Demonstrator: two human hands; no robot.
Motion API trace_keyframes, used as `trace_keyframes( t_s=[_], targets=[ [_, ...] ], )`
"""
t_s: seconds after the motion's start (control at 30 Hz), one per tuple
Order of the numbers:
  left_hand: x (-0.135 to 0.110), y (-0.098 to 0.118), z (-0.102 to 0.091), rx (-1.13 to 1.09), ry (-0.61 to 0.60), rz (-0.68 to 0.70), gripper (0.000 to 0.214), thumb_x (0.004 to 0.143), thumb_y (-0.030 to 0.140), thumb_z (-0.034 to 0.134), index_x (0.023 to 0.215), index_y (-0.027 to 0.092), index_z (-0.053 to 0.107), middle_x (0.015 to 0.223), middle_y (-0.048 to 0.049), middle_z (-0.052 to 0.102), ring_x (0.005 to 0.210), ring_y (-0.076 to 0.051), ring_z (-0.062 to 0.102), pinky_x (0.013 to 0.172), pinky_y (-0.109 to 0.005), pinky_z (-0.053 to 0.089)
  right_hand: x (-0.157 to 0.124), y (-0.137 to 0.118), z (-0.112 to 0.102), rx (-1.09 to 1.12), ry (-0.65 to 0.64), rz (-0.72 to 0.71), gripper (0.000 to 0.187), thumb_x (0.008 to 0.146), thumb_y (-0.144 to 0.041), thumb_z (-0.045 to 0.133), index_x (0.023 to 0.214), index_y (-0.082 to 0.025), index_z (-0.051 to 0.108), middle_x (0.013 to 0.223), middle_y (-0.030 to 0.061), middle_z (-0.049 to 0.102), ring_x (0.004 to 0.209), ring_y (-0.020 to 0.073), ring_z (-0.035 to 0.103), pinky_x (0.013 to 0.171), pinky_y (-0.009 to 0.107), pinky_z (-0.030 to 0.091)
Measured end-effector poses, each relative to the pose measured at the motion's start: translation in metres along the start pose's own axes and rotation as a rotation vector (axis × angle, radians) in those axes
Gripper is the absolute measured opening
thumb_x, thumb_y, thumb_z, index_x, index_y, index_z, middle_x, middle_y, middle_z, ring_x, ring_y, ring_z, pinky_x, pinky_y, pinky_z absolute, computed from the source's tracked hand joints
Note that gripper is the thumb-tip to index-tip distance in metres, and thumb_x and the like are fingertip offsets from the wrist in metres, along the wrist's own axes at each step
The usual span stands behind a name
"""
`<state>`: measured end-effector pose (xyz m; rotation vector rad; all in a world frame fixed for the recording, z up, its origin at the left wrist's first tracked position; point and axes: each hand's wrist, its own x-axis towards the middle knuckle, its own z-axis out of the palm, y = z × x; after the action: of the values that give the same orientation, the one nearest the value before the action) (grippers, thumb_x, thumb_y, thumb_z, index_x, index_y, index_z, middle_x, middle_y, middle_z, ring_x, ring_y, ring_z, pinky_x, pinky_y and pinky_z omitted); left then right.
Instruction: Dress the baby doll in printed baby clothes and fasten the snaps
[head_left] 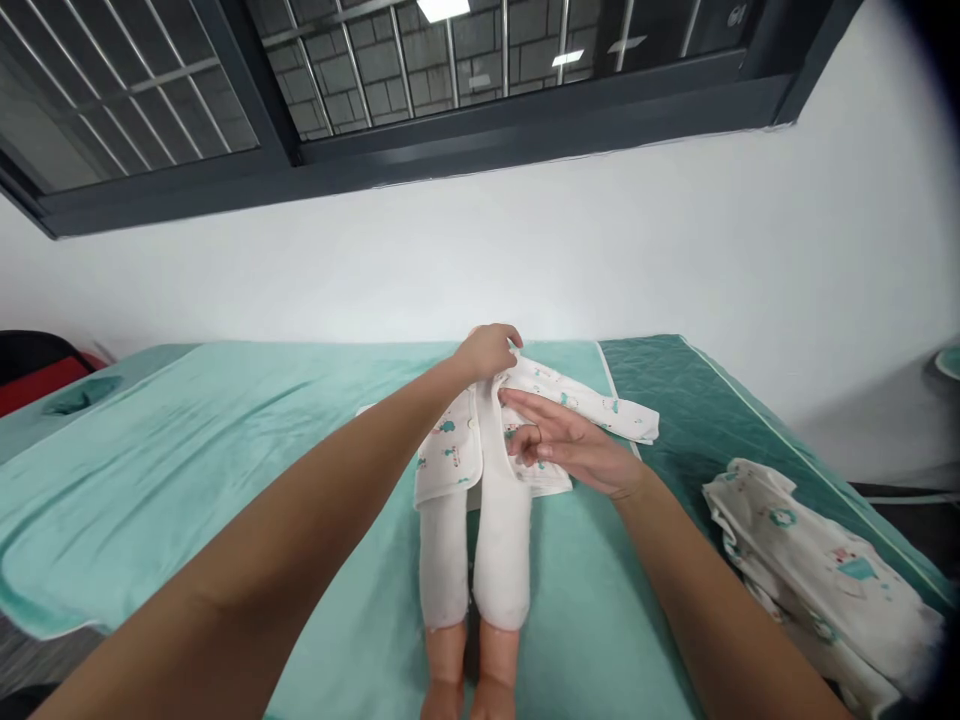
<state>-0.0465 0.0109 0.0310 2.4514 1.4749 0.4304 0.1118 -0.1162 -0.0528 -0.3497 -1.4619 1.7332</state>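
A doll lies on its back, its bare feet (469, 695) toward me and white trousers (504, 560) on its legs. It wears a white printed baby jacket (448, 450), whose front panels lie apart over the white middle. My left hand (491, 352) is closed on the jacket near the collar and hides the doll's head. My right hand (574, 445) is open, fingers stretched toward the jacket's right front edge, some of them bent. Beyond it the jacket's right sleeve (626, 415) extends flat to the side.
A light green cover (225, 430) is spread over the bed, with a darker green quilted part (675, 400) at the right. A folded printed baby garment (825, 575) lies at the right edge. A black and red bag (41, 370) sits far left. Behind stands a white wall (600, 230) below a barred window.
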Motion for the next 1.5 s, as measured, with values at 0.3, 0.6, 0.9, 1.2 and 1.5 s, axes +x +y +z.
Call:
trace_keyframes(
  t_s=[0.3, 0.6, 0.9, 1.2, 1.5],
  targets=[
    [-0.010, -0.021, 0.015, -0.067, 0.187, -0.118, 0.022, 0.079, 0.012, 0.047, 0.088, 0.022, 0.065, 0.106, -0.0036, 0.070, 0.091, -0.018, 0.063, 0.080, -0.029, 0.047, -0.001, -0.008, 0.005, -0.035, -0.096, -0.040, 0.050, 0.087, -0.035, 0.067, 0.135, -0.033, 0.054, 0.158, 0.0066, 0.031, 0.129, 0.0260, 0.051, 0.094, 0.035, 0.044],
    [-0.012, -0.037, 0.020, -0.196, 0.212, -0.088, 0.028, 0.073, 0.006, 0.053, 0.095, 0.017, 0.066, 0.104, -0.0061, 0.070, 0.096, -0.019, 0.063, 0.089, -0.030, 0.047, 0.000, -0.006, 0.009, 0.006, 0.021, -0.058, 0.043, 0.084, -0.040, 0.069, 0.124, -0.029, 0.061, 0.148, 0.0089, 0.048, 0.125, 0.0287, 0.055, 0.100, 0.045, 0.045],
    [-0.073, -0.054, 0.022, -0.369, 0.513, -0.097, 0.019, 0.087, 0.020, 0.047, 0.096, 0.019, 0.064, 0.108, -0.0049, 0.069, 0.101, -0.016, 0.061, 0.090, -0.029, 0.048, 0.007, 0.009, 0.003, -0.519, 0.384, -0.239, 0.040, 0.093, -0.038, 0.058, 0.133, -0.033, 0.058, 0.152, -0.0009, 0.043, 0.145, 0.0214, 0.030, 0.123, 0.045, 0.018],
    [-0.229, -0.086, 0.076, -0.528, 0.405, -0.326, 0.025, 0.088, 0.023, 0.049, 0.110, 0.021, 0.060, 0.108, -0.0042, 0.068, 0.101, -0.018, 0.064, 0.091, -0.034, 0.051, 0.011, 0.027, 0.021, -0.924, 0.326, -0.250, 0.051, 0.091, -0.039, 0.061, 0.141, -0.035, 0.049, 0.160, -0.0021, 0.027, 0.150, 0.0231, 0.017, 0.123, 0.051, 0.011],
    [-0.253, -0.073, 0.082, -0.199, 0.297, -0.130, 0.031, 0.080, 0.021, 0.060, 0.110, 0.023, 0.063, 0.126, -0.0052, 0.061, 0.116, -0.025, 0.054, 0.101, -0.040, 0.045, -0.055, 0.053, 0.021, -0.855, 0.775, -0.152, 0.046, 0.092, -0.042, 0.057, 0.135, -0.030, 0.049, 0.140, 0.0082, 0.050, 0.127, 0.0250, 0.049, 0.101, 0.046, 0.045]
  ],
)
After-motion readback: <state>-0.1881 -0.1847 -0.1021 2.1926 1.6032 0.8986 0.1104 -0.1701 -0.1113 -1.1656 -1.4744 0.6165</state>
